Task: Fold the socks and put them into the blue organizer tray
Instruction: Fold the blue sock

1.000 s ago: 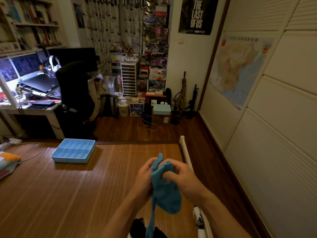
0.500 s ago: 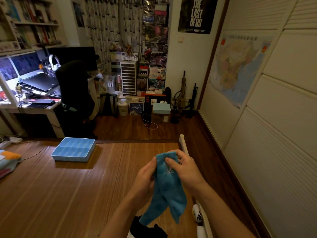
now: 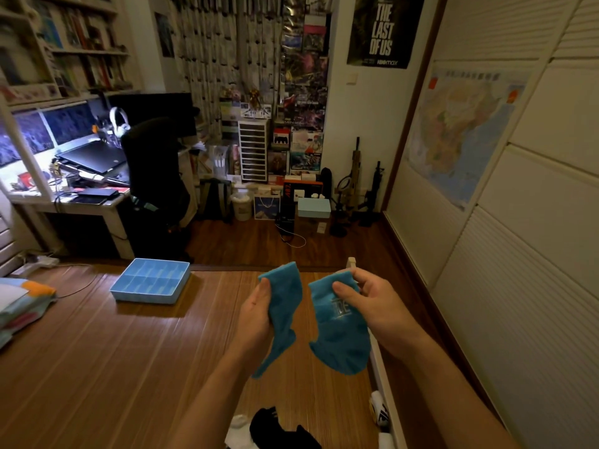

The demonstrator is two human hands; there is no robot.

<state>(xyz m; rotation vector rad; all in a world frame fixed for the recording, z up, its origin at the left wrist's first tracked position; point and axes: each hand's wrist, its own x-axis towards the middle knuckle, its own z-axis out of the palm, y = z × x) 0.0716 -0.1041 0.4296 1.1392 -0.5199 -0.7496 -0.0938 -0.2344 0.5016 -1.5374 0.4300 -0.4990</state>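
Observation:
I hold two teal socks up in front of me, one in each hand, apart from each other. My left hand (image 3: 257,311) grips the left teal sock (image 3: 285,306), which hangs down narrow and twisted. My right hand (image 3: 372,299) pinches the top of the right teal sock (image 3: 340,332), which hangs flat with a pale logo facing me. The blue organizer tray (image 3: 146,294) with several compartments sits on the bamboo mat (image 3: 129,367) to the far left. Black socks (image 3: 275,429) and white socks (image 3: 238,429) lie near the bottom edge.
A folded stack of cloth (image 3: 19,303) lies at the mat's left edge. Another white sock with black print (image 3: 379,411) sits by the white frame rail (image 3: 382,377) on the right. Beyond the mat are a desk, a black chair (image 3: 152,176) and boxes. A panelled wall stands on the right.
The two teal socks were bunched together between both hands; now they are pulled apart, one in each hand, with the hands moved away from each other and slightly up.

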